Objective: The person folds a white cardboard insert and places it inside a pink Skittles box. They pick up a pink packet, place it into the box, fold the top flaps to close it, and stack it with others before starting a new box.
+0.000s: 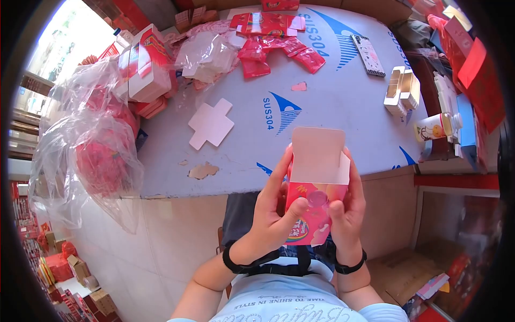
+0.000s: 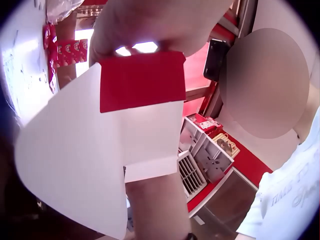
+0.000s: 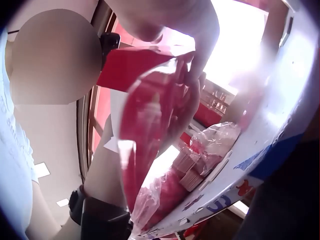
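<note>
A pink and red candy carton [image 1: 316,201] is held upright at the front edge of the table, close to the body. Its white-lined top flap [image 1: 319,155] stands raised, with a side flap beside it. My left hand [image 1: 273,212] grips the carton's left side, thumb on the printed front. Along the right side, my right hand [image 1: 350,212] holds it with the thumb also on the front. From the left wrist view, the carton's white flap [image 2: 70,155] and red panel [image 2: 142,82] fill the middle. The right wrist view shows its glossy red side [image 3: 150,120] edge-on.
A white cross-shaped card [image 1: 212,123] lies on the table [image 1: 241,155]. Red packets [image 1: 255,59] and white sheets under plastic [image 1: 204,56] are at the back. Plastic-bagged red goods [image 1: 102,155] crowd the left; a bottle [image 1: 437,127] and small boxes [image 1: 402,91] stand right.
</note>
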